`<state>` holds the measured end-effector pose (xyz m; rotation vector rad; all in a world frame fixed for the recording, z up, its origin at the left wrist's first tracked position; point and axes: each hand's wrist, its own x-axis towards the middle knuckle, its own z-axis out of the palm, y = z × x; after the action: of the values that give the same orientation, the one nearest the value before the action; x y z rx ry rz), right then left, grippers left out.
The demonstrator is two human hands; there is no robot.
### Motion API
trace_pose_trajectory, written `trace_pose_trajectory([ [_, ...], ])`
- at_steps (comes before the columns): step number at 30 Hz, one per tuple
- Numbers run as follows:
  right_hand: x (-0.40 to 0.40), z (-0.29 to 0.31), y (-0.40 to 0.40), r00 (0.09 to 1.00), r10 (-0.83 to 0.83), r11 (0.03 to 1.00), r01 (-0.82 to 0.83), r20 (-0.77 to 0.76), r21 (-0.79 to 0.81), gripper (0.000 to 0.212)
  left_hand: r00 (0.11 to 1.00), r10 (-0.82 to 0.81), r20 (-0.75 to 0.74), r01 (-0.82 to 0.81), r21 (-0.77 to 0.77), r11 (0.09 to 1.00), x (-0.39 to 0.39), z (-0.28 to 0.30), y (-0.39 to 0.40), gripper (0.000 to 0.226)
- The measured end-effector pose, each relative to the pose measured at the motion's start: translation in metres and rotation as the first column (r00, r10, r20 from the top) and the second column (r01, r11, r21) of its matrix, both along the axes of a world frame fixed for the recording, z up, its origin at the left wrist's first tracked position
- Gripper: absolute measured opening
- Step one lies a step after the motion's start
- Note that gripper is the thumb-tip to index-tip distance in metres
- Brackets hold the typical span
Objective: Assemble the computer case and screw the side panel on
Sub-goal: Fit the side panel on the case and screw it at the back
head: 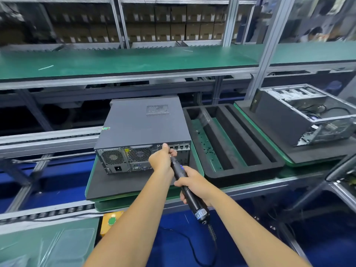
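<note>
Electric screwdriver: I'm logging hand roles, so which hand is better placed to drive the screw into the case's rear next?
Right. The right hand already grips the electric screwdriver around its body, while the left hand's fingers only steady its tip at the computer case rear edge.

I'm looking at a conveyor line (250, 186) carrying three pallets. The closed computer case (142, 124) sits on the near one, a slotted foam tray (231, 143) beside it, an open case (306, 116) beyond.

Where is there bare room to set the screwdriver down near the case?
Bare black pad in front of the closed case, left of the left hand. The long green shelf behind is bare too. Crowded: the foam tray, screws in its slot; the open case fills the right pad.
</note>
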<state>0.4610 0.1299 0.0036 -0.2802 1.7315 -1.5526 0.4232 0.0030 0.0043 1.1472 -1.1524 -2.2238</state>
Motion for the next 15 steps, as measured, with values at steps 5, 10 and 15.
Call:
trace_pose_trajectory([
  [5,-0.001,-0.003,-0.002,1.0,0.003,1.0,-0.003,-0.014,0.03,0.042,1.0,0.016,0.016,-0.015,-0.066,0.998,0.003,-0.003,0.0,0.037],
  [10,-0.005,-0.002,-0.003,0.999,0.008,0.998,-0.006,-0.031,0.056,0.037,0.999,0.028,-0.033,-0.027,0.022,0.999,-0.001,0.001,-0.001,0.032],
  [15,-0.011,0.0,-0.003,1.0,0.022,0.997,-0.02,-0.021,0.078,0.041,0.999,0.042,0.017,-0.041,-0.043,0.998,-0.008,-0.001,-0.003,0.032],
])
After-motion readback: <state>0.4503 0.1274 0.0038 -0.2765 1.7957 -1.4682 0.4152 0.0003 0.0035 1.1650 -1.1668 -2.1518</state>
